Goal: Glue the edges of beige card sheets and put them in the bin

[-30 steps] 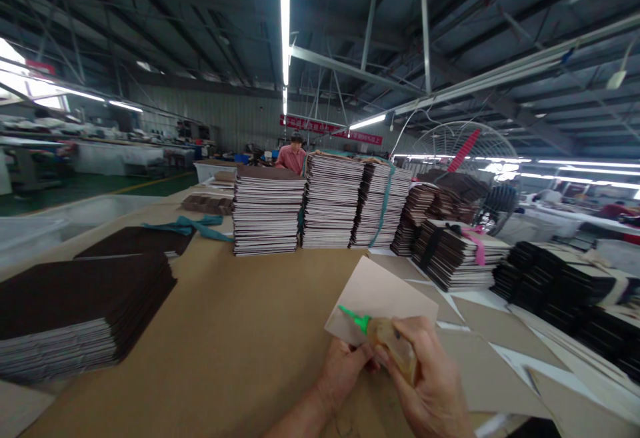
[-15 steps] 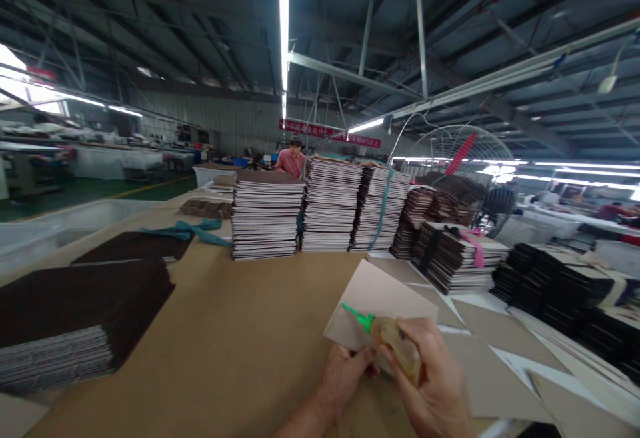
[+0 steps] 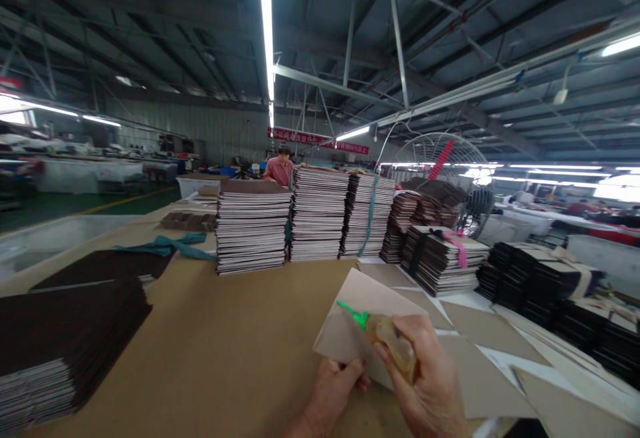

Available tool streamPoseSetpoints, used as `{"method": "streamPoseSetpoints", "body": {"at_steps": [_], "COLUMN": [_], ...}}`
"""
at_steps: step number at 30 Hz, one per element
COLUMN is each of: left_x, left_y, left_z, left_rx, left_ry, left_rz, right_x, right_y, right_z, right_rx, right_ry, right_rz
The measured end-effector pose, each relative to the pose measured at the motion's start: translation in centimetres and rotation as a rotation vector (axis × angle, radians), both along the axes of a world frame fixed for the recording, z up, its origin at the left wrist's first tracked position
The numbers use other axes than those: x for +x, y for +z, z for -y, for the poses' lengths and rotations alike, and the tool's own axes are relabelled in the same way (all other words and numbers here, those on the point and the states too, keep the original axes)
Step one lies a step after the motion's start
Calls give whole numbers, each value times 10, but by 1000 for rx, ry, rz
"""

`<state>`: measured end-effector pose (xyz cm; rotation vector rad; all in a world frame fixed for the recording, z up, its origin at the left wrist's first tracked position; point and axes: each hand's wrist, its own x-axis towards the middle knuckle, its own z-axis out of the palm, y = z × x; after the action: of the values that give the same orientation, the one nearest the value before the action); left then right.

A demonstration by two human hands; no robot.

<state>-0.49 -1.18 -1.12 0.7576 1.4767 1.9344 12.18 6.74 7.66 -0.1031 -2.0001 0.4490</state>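
Observation:
My left hand (image 3: 336,388) pinches the lower edge of a beige board (image 3: 367,291), thumb on top, holding it tilted above the brown table (image 3: 215,351). My right hand (image 3: 430,371) is wrapped round a glue bottle (image 3: 393,341), a yellowish squeeze bottle with a long green nozzle (image 3: 357,317). The nozzle points left over the board's face; whether its tip touches the surface, I cannot tell. More flat beige boards (image 3: 485,375) lie to the right of my right hand, with white sheets among them.
Tall stacks of dark-covered, white-edged panels (image 3: 320,215) stand across the table's far side. A dark stack (image 3: 65,338) is at the left, near a teal strap (image 3: 173,245). Tied bundles (image 3: 443,261) and black stacks (image 3: 540,281) line the right. Behind are a fan (image 3: 445,158) and a person (image 3: 279,168).
The view has turned slightly right, so the surroundings sit further left. Both hands keep their hold on the board and the glue bottle, with the nozzle still over the board.

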Motion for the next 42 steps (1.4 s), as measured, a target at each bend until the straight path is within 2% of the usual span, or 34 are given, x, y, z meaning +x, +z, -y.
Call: {"method": "streamPoseSetpoints", "body": {"at_steps": [7, 11, 16, 21, 27, 30, 34, 38, 42], "left_x": [-1, 2, 4, 0, -3, -2, 0, 2, 2], "left_y": [-3, 3, 12, 4, -3, -2, 4, 7, 5], "left_z": [0, 2, 6, 3, 2, 3, 6, 8, 7], "left_rx": [78, 0, -45, -85, -118, -120, -111, -112, -116], "left_ry": [-50, 11, 39, 37, 30, 26, 27, 21, 25], "left_rz": [38, 42, 17, -16, -92, -86, -96, -77, -71], "right_x": [0, -1, -1, -6, -11, -9, -7, -6, -6], "right_y": [-7, -5, 9, 19, 23, 23, 23, 25, 27], "right_z": [1, -2, -10, -25, -30, -27, -25, -25, -24], "right_rx": [24, -112, -223, -263, -221, -217, -171, -135, -133], "right_ry": [98, 75, -42, -140, -139, -100, -99, -26, -76], "right_rz": [79, -19, -144, -201, -179, -127, -164, -89, -122]}}
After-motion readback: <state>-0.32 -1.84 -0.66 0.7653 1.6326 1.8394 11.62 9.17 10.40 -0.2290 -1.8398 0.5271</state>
